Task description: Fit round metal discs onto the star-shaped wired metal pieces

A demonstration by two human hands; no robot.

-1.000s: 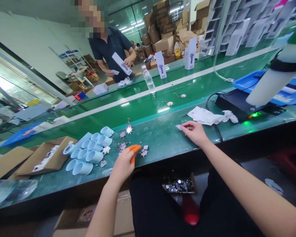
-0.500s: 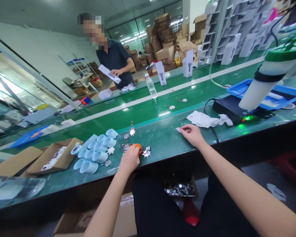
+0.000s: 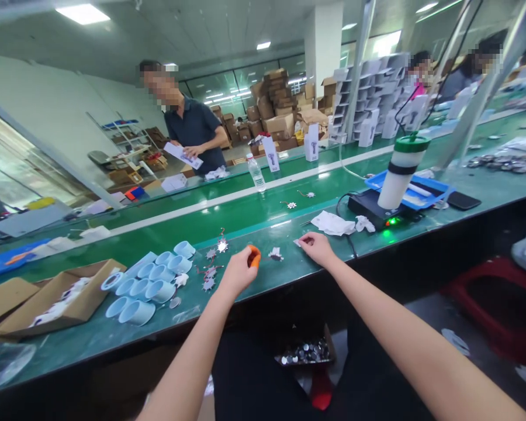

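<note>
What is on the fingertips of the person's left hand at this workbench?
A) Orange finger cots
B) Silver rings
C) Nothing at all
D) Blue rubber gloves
A. Orange finger cots show at the fingertips of the left hand.

Finger cots (image 3: 255, 256) were orange; plastic cups (image 3: 160, 291) pale blue; conveyor belt (image 3: 245, 213) glossy green; white cylinder (image 3: 398, 181) carried one black band under a green cap.

Matt orange rubber finger cot (image 3: 255, 256)
</note>
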